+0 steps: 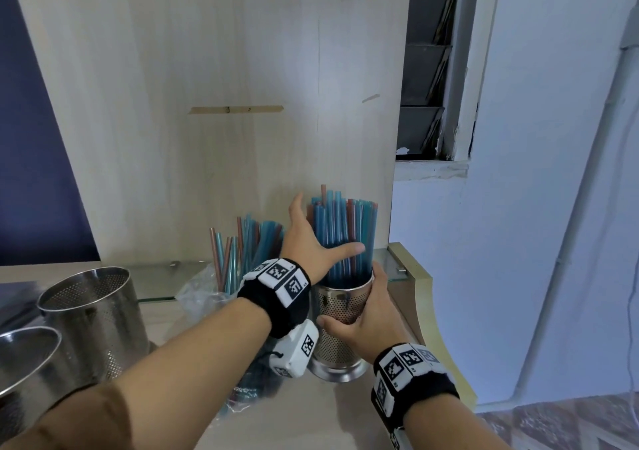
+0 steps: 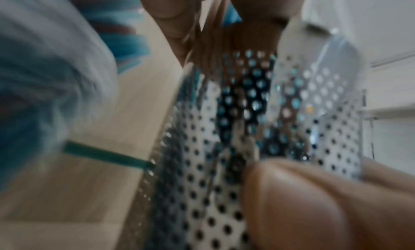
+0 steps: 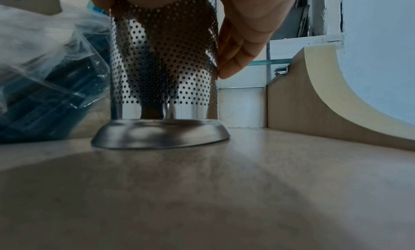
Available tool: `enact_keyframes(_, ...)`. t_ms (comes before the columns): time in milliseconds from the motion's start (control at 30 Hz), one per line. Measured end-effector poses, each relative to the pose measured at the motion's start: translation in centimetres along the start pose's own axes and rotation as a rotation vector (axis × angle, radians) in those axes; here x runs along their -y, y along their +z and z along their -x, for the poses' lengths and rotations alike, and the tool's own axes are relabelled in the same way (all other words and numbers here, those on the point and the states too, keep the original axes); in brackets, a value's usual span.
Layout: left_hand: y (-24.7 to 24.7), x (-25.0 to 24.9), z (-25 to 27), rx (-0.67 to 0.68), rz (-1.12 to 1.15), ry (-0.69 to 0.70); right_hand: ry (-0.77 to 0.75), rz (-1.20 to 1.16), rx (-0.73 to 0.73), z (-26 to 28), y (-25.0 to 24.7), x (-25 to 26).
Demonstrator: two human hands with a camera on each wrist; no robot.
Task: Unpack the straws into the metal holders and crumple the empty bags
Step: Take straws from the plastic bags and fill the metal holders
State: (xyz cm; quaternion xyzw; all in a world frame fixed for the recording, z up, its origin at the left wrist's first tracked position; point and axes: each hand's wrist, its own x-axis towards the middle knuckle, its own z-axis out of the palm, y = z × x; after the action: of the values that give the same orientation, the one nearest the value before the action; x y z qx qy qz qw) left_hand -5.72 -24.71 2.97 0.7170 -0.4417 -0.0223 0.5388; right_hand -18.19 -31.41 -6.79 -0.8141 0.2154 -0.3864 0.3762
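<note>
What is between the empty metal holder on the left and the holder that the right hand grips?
In the head view, the left forearm and a plastic bag of straws lie between the empty holder and the gripped holder.

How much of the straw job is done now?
Done: one holder stands full of straws. In hand: right hand grips it, left hand steadies the straws. Left: two empty holders, bagged straws, and no crumpled bag is seen yet.

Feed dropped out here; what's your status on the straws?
Right hand grips filled metal holder. Left hand open, fingers against the straws. Straw bags beside the holder, two empty holders at left.
</note>
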Motion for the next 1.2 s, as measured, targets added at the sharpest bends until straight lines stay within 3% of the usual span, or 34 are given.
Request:
enact_keyframes(100, -1.5, -0.4, 2.0, -0.134, -0.014, 0.168, -0.024, 0.002, 0.006, -0.1, -0.1, -0.3)
enact_keyframes(200, -3.9, 0.3, 4.1, -0.425, -0.177, 0.378, -0.026, 0.008, 0.005, 0.0, -0.2, -0.4)
enact_keyframes(267, -5.2, 1.8, 4.2, -0.520, -0.295, 0.286, -0.031, 0.013, 0.003, -0.2, -0.4, -0.5)
enact_keyframes(400, -7.4, 6.5, 4.1, -0.268, -0.517, -0.233, -0.020, 0.016, 0.008, -0.2, -0.4, -0.6)
enact_keyframes(533, -8.2, 10.0, 4.6, -0.085, -0.529, -0.416, -0.019, 0.019, 0.007, 0.0, -0.2, -0.2)
enact_keyframes(633, -7.9, 10.9, 5.0, -0.015, -0.446, -0.363, -0.005, 0.019, 0.006, 0.0, -0.2, -0.2)
enact_keyframes(767, -8.9, 11.0, 6.7, 0.084, -0.339, -0.082, 0.008, 0.023, 0.008, 0.0, -0.1, -0.1)
enact_keyframes(867, -9.8, 10.7, 8.2, 0.078, -0.345, 0.060, 0.009, 0.031, -0.006, -0.1, -0.3, 0.0)
enact_keyframes(1200, -10.1, 10.6, 9.7, 0.026, -0.363, 0.056, 0.024, 0.041, 0.001, -0.2, 0.3, 0.0)
